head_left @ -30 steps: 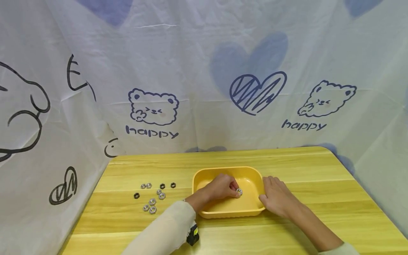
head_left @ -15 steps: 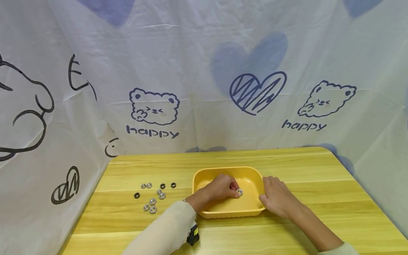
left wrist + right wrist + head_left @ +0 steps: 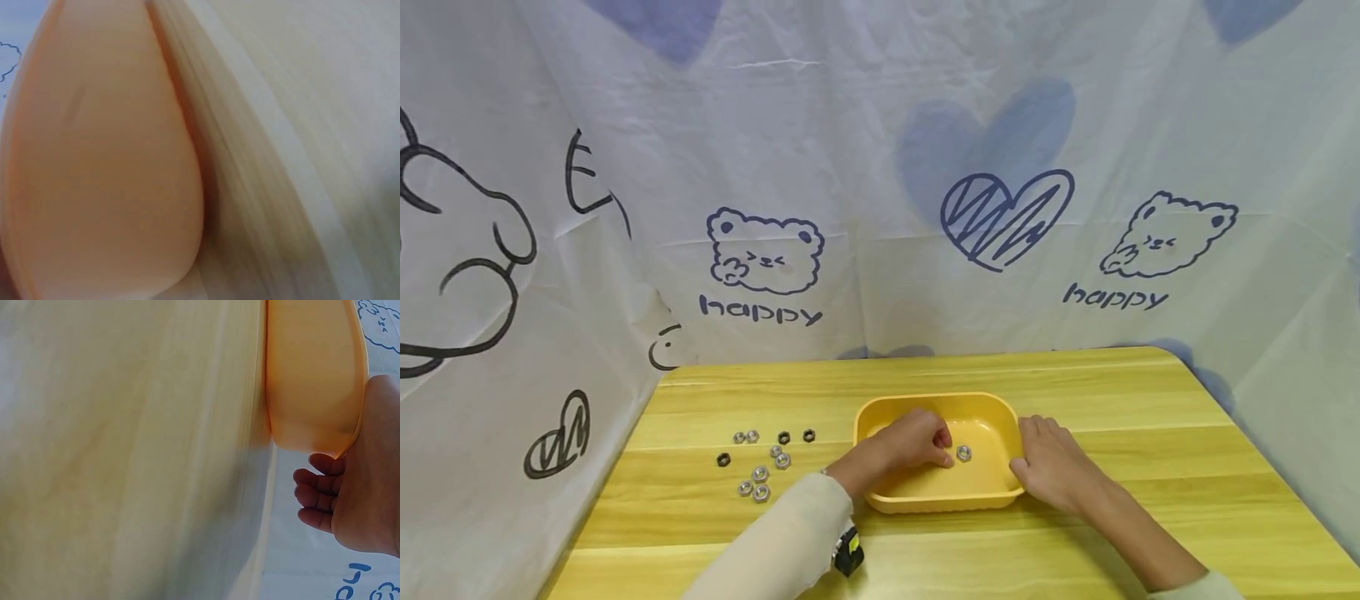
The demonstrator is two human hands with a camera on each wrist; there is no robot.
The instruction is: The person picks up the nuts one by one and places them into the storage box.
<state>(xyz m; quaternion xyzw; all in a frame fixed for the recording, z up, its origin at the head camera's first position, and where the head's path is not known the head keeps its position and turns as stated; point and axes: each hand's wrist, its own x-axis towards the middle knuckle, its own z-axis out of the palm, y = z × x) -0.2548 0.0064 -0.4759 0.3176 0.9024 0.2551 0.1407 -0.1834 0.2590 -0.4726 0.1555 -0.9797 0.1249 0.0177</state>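
Observation:
A yellow plastic tray (image 3: 936, 504) stands on the wooden table. Inside it lies one silver hex nut (image 3: 964, 453). My left hand (image 3: 913, 440) reaches over the tray's left side, its thumb and fingers apart and just left of that nut, holding nothing. At the tray's right end, my right hand (image 3: 1052, 463) grips the rim with the thumb over the edge. The right wrist view shows this hand's bent fingers (image 3: 315, 490) at the outside of the tray wall (image 3: 315, 375). Only the tray's outer wall (image 3: 100, 156) shows in the left wrist view; the left hand is hidden there.
Left of the tray, several silver nuts (image 3: 761, 474) and black nuts (image 3: 723, 459) lie scattered on the table (image 3: 1075, 383). A small black device (image 3: 848, 553) sits at the left wrist. White cloth (image 3: 880, 183) with printed drawings hangs behind and at the sides.
The left thumb and fingers have let go of the silver nut and drawn slightly left, leaving it on the tray floor. The right hand has stayed at the rim.

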